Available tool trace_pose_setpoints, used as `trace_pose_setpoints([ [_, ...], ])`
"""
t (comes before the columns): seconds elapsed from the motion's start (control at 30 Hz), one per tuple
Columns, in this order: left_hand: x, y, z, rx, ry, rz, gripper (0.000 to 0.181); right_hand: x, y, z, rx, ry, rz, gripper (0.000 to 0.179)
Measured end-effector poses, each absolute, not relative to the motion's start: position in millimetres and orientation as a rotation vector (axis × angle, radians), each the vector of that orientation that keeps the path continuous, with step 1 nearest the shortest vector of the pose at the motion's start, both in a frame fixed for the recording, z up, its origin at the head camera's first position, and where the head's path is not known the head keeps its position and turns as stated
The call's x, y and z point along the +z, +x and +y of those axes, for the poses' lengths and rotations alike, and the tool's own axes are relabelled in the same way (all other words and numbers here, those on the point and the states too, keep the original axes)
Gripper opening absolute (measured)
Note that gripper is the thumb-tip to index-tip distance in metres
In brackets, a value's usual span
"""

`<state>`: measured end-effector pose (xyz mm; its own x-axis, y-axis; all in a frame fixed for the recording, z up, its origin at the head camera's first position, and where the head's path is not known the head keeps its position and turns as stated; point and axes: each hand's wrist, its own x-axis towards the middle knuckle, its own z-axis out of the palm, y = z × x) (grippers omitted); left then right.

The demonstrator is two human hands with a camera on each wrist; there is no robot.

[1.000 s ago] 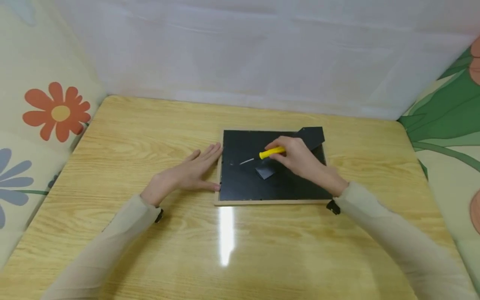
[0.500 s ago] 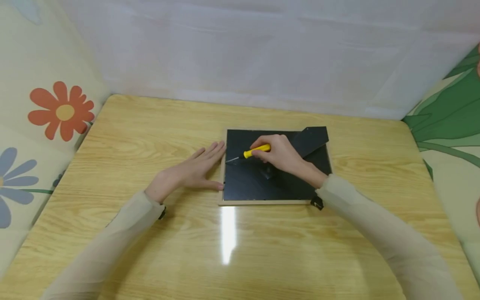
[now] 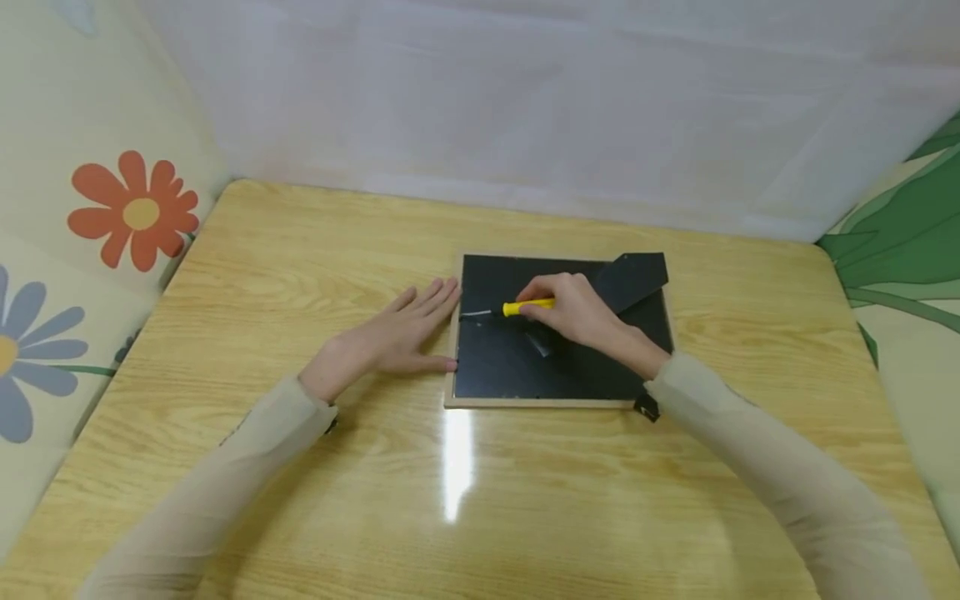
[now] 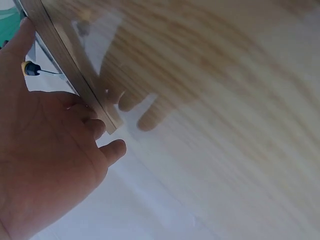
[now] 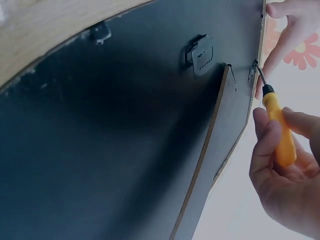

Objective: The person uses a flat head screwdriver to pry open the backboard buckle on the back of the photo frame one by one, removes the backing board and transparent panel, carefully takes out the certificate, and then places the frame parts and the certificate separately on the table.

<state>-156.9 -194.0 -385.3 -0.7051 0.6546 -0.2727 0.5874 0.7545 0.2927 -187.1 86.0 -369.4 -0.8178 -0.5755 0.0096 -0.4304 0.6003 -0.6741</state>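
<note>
A picture frame lies face down, its black backing board [image 3: 495,371] set in a pale wooden rim [image 3: 555,404]. My left hand [image 3: 390,337] has its fingers and thumb spread straight against the rim's left side. Between thumb and fingers, my right hand [image 3: 585,315] pinches the yellow handle of a screwdriver [image 5: 280,131]. Its thin shaft points left, and in the right wrist view the tip meets a small metal hanger [image 5: 252,72] at the board's edge. A black easel leg [image 3: 636,279] stands out from the board, partly behind the right hand.
Below the right hand sits a dark metal plate [image 3: 540,343] on the backing; the right wrist view shows a small tab [image 5: 101,32] near another edge. The wooden table [image 3: 337,500] extends around the frame, with a white cloth [image 3: 525,108] behind it.
My right hand has carried the screwdriver left, from over the board to its left edge, where the tip now stays. The left hand keeps its place against the rim. The head view shifts slightly.
</note>
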Motion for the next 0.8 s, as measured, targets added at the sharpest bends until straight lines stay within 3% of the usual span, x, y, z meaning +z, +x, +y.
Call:
trace_pose_setpoints([
  [0.8, -384.0, -156.0, -190.7, 0.175, 0.938, 2.595, 0.101, -363.9, -190.5, 85.8, -0.978, -0.734, 2.506, 0.024],
])
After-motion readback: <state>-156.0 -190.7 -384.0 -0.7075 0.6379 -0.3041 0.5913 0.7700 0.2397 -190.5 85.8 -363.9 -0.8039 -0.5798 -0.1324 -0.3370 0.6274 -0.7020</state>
